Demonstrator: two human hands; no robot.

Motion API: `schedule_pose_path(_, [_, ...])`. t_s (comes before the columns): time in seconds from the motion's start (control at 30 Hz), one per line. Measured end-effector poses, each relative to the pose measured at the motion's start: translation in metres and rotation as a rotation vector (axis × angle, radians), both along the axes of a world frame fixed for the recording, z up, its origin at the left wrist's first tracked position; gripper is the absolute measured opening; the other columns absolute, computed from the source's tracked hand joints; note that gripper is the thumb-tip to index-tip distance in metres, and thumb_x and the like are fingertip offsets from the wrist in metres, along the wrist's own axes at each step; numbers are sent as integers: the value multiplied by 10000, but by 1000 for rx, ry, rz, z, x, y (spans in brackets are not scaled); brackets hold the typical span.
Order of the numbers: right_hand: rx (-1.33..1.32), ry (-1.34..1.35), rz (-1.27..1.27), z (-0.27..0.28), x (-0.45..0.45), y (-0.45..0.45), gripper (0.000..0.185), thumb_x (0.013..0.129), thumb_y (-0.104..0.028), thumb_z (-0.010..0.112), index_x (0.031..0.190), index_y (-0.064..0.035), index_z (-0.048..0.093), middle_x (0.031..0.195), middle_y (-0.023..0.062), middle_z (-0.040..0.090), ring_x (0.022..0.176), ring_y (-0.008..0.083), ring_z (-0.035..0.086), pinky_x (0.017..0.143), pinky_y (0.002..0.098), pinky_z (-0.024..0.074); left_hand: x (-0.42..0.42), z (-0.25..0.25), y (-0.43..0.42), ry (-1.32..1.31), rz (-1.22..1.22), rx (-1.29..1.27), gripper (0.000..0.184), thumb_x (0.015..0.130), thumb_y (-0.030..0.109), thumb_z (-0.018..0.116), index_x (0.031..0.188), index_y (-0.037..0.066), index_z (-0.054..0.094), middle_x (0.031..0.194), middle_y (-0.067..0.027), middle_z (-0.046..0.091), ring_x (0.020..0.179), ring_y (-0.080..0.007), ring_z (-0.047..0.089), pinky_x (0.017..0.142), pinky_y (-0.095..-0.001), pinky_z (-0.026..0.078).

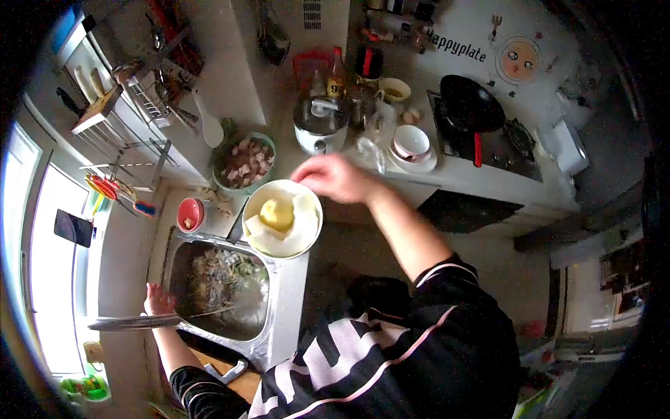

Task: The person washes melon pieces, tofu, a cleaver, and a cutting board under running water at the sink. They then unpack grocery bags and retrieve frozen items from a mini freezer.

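My right hand (331,179) is closed on the rim of a white bowl (312,234), held beside the sink's upper right corner. In the bowl lie a peeled, pale yellow potato-like piece (277,214) and several white chunks (304,204). My left hand (160,300) is at the left edge of the metal sink (183,269), just beyond the faucet spout (132,322). Its fingers look slightly apart, and nothing shows in them; the spout hides part of the wrist. Wet scraps and peelings (220,276) lie in the sink.
A basin of cut meat (244,164) and a red bowl (190,215) stand behind the sink. Farther right are a rice cooker (320,126), stacked white bowls (412,143) and a black wok (472,103) on the stove. A knife (227,373) lies near my left arm.
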State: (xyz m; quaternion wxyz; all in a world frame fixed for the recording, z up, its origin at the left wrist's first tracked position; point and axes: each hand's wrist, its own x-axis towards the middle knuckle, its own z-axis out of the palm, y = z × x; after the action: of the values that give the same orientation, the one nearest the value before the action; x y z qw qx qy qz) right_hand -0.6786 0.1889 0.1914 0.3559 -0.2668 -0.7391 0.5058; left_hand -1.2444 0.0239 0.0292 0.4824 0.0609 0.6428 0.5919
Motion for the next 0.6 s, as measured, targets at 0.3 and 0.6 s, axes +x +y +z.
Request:
schedule_pose_path(0.3, [141, -1158, -826, -56, 273, 174, 246, 801, -53, 452, 975, -60, 625, 990, 145, 617, 915, 327, 581, 804, 388, 450, 72, -21, -54, -152, 181, -144, 574, 847, 436, 520, 1314, 158, 337, 1277, -64, 418, 1109, -271, 452, 806, -373, 437])
schedule_pose_path(0.6, [56, -1139, -429, -145, 291, 297, 404, 921, -290, 271, 1153, -123, 556, 1247, 124, 496, 1127, 278, 484, 925, 386, 401, 193, 19, -20, -119, 333, -152, 354, 837, 357, 571, 1121, 157, 502, 1077, -42, 560, 994, -249, 535, 742, -372, 469])
